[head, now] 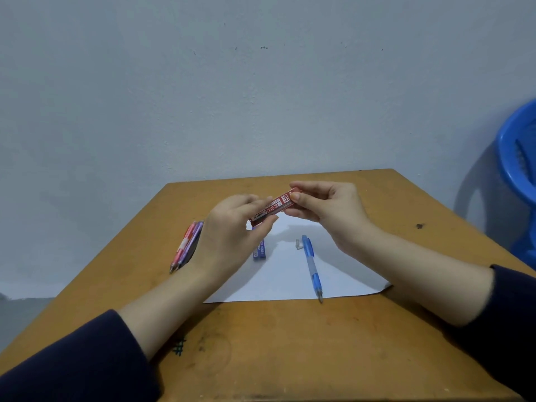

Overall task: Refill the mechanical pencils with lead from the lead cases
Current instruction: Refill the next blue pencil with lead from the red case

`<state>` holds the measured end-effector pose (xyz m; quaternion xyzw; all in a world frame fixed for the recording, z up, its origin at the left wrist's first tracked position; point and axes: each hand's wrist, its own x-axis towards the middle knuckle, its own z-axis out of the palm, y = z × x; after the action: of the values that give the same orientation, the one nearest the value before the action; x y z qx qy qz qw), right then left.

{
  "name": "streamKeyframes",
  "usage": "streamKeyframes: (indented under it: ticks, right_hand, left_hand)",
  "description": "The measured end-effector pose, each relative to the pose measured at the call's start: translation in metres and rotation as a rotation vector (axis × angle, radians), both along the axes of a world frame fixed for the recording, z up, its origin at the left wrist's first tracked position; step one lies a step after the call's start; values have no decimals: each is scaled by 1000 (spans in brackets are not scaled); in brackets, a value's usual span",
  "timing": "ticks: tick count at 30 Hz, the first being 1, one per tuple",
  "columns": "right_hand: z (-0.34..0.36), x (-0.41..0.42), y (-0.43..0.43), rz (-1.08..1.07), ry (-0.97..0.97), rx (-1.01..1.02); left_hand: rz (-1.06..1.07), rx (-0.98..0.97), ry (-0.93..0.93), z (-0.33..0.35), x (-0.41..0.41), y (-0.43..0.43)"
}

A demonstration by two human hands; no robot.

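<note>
A red lead case (272, 206) marked 2B is held above the table between both hands. My left hand (232, 236) grips its lower left end and my right hand (327, 210) pinches its upper right end. Below them a blue mechanical pencil (311, 265) lies on a white sheet of paper (290, 282), with its small cap (298, 244) beside its top. A blue lead case (259, 250) lies on the paper's left side, partly hidden by my left hand. A bundle of pink and purple pencils (185, 246) lies left of that hand.
The wooden table (290, 343) stands against a grey wall, with its far edge just behind my hands. A blue plastic chair (519, 169) stands off the table's right side.
</note>
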<state>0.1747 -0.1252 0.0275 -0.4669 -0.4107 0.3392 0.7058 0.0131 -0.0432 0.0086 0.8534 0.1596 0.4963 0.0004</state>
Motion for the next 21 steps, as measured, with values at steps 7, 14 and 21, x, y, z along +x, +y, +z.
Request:
streamKeyframes:
  ticks: [7,14,21]
  right_hand:
    - [-1,10,4,92,-159,25]
    - [-4,18,5,-20,-480,-54]
    - [0,19,2,-118,-889,-25]
  left_hand:
    - [-39,-71,-14,-1,-1,11]
    - [-37,-61,63,-3,-2,22]
    - [-14,35,194,-5,0,19]
